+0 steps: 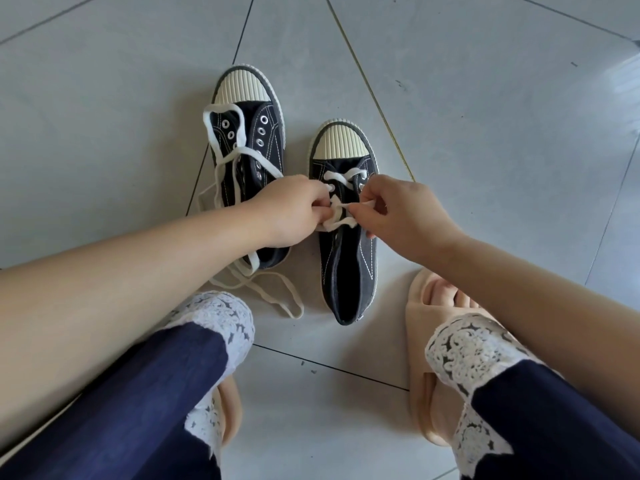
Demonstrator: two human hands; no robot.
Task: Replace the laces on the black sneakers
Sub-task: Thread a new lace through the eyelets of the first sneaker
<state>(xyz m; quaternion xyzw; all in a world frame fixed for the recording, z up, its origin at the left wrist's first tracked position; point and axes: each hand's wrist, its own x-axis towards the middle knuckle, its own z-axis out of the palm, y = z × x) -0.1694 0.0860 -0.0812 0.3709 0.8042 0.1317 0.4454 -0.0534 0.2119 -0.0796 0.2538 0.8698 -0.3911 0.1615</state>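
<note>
Two black sneakers are sitting on a pale tiled floor [485, 133], and I am viewing them from above through the head camera. The far sneaker [273, 150], upper centre of the frame, is lying with bare eyelets. A loose lace [212, 140] is draped over it and trailing onto the tiles toward lower centre. The near sneaker [346, 271], at centre, is carrying a white lace [341, 178] crossed through the eyelets nearest the toe only.

Both hands are meeting over its middle. The left hand [291, 209], reaching in from the left of the frame, is pinching one strand of the lace in curled fingers. The right hand [398, 209], reaching in from the right, is pinching the other strand likewise. Fingers are hiding the lace tips, so I am not seeing which eyelet comes next.

I am judging the lacing as barely begun, and several risks are standing out:
- Pulling one strand harder than the other is likely to leave uneven ends.
- The flat lace is looking twisted between the hands, and threading it that way would be locking the twist in.
- Nothing is holding the near sneaker down, so a sharp tug may be sliding it across the smooth tiles.
- The loose lace is lying close under the left wrist and may be snagging on it.
</note>
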